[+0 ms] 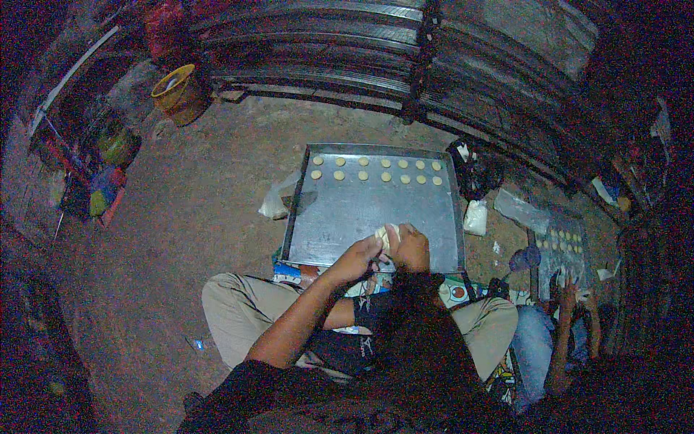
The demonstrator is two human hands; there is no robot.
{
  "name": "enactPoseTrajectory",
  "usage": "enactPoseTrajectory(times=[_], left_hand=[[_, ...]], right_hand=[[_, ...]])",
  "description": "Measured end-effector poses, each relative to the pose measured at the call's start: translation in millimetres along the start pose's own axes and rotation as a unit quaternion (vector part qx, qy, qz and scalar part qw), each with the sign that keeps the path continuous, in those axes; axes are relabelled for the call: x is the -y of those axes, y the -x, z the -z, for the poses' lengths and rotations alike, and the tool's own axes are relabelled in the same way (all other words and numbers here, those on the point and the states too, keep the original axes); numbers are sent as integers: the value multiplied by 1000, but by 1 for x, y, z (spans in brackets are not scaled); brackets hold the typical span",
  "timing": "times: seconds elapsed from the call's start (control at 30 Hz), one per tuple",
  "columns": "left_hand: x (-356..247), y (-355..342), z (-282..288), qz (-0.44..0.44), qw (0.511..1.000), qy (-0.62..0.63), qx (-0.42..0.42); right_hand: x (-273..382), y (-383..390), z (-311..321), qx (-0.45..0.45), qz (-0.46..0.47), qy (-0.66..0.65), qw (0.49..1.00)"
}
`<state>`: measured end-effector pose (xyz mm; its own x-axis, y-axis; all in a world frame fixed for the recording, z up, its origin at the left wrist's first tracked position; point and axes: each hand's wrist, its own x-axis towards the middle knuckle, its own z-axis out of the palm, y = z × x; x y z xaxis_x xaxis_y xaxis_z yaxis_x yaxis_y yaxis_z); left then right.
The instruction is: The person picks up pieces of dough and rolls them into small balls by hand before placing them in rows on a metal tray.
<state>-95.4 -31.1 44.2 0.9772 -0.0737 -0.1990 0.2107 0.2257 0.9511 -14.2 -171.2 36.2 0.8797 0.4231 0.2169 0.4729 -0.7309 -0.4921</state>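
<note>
A lump of pale dough [387, 236] is held between my two hands, above the near edge of a large metal baking tray [347, 217]. My left hand [363, 258] has its fingers closed at the dough's left side. Against its right side, my right hand [410, 249] is curled, knuckles up. Part of the lump is hidden by the fingers. Small flat dough rounds [363, 176] lie in two rows along the tray's far side.
At the right, another person's hands [571, 293] work at a second tray [560, 253] with dough rounds. White plastic bags [475, 217] lie between the trays. A yellow bucket [179, 94] stands far left, near a dark metal rack [325, 65].
</note>
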Motion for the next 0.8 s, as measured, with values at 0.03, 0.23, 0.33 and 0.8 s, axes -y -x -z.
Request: enactPoseTrajectory(times=[0.03, 0.23, 0.33, 0.8], left_hand=[[10, -7, 3, -10, 999, -29, -28], [47, -29, 35, -42, 988, -69, -135], [36, -26, 40, 4, 990, -49, -134], [14, -23, 50, -9, 995, -51, -84]], right_hand=[[1, 1, -6, 15, -59, 34, 998], [-15, 1, -41, 127, 36, -79, 988], [-14, -1, -27, 120, 66, -162, 977], [16, -9, -4, -9, 134, -123, 983]])
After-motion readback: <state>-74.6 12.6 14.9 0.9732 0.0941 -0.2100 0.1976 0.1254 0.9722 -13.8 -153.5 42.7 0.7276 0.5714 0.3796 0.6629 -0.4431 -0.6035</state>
